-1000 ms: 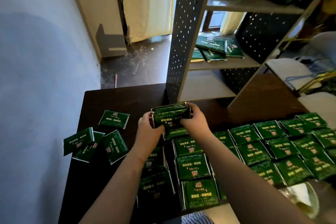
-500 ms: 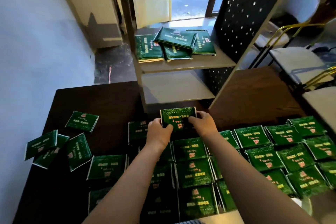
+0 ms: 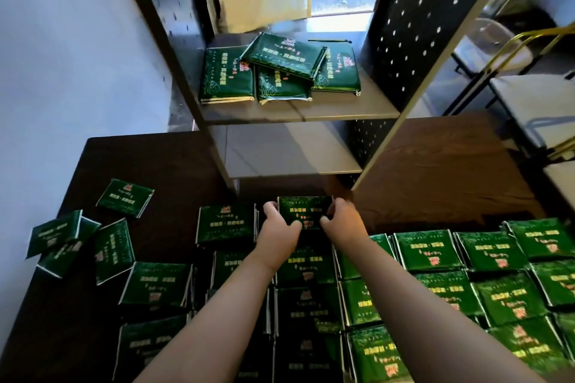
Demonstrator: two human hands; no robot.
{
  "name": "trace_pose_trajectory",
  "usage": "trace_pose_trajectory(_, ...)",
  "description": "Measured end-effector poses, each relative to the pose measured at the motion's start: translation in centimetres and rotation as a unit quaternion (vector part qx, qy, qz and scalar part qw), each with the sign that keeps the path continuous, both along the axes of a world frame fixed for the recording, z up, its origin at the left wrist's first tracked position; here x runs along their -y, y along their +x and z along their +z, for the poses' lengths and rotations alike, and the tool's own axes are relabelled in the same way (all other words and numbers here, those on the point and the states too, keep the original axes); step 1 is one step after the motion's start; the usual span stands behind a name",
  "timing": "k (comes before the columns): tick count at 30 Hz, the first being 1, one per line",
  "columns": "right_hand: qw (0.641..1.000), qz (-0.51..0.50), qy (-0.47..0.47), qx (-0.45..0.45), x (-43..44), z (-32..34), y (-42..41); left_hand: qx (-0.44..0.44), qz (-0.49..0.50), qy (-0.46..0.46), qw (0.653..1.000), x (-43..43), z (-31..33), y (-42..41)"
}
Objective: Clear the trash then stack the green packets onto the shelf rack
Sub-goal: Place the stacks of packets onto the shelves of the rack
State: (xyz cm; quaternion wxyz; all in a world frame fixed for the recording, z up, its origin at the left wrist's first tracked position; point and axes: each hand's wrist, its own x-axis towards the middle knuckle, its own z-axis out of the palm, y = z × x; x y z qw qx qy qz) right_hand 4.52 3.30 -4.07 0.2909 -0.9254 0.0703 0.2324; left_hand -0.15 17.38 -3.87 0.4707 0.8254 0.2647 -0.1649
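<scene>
I hold a bundle of green packets [image 3: 306,211] flat between both hands, just in front of the shelf rack [image 3: 311,113]. My left hand [image 3: 278,227] grips its left end and my right hand [image 3: 342,222] grips its right end. Several green packets [image 3: 280,71] lie in a loose pile on the rack's middle shelf. The lowest shelf [image 3: 292,152] above the table is bare. Many more green packets [image 3: 435,286] cover the dark table [image 3: 435,171] in rows under and beside my arms.
A few loose packets [image 3: 84,239] lie scattered at the table's left, near the pale wall [image 3: 62,71]. Perforated black panels [image 3: 401,40] form the rack's sides. White chairs with gold frames [image 3: 529,78] stand to the right, beyond the table.
The view has swung in front of the rack and closer to it. Both hands have lowered the bundle and turned it flat, its printed face up.
</scene>
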Motion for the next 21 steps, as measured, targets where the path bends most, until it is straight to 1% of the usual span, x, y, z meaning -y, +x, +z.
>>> trace_pose_trajectory(2,1.0,0.014,-0.008,-0.006,0.0,-0.5,0.2,-0.012,-0.016,0.029,0.999,0.1,-0.3,0.3)
trace_pose_trajectory(5,0.999,0.027,-0.01,-0.022,-0.2,-1.2,0.3,-0.056,-0.061,0.053,0.995,-0.1,-0.6,0.4)
trace_pose_trajectory(11,0.998,0.038,-0.019,-0.039,-0.4,-1.5,0.4,-0.095,-0.088,0.054,0.99,-0.2,-1.4,0.8)
trace_pose_trajectory(14,0.998,0.044,-0.025,-0.04,-0.4,-1.6,0.5,-0.088,-0.103,0.052,0.989,-0.4,-1.2,0.9)
trace_pose_trajectory(17,0.998,0.041,-0.038,-0.035,-0.6,-1.4,0.3,-0.063,-0.111,0.043,0.991,-0.6,-0.7,0.8)
trace_pose_trajectory(19,0.998,0.026,-0.062,-0.012,-1.0,-1.3,0.2,-0.039,-0.109,0.036,0.993,-0.9,-0.3,0.7)
trace_pose_trajectory(21,0.996,0.0,-0.086,0.033,-1.8,-0.8,-0.1,-0.01,-0.11,0.031,0.993,-1.4,0.3,0.4)
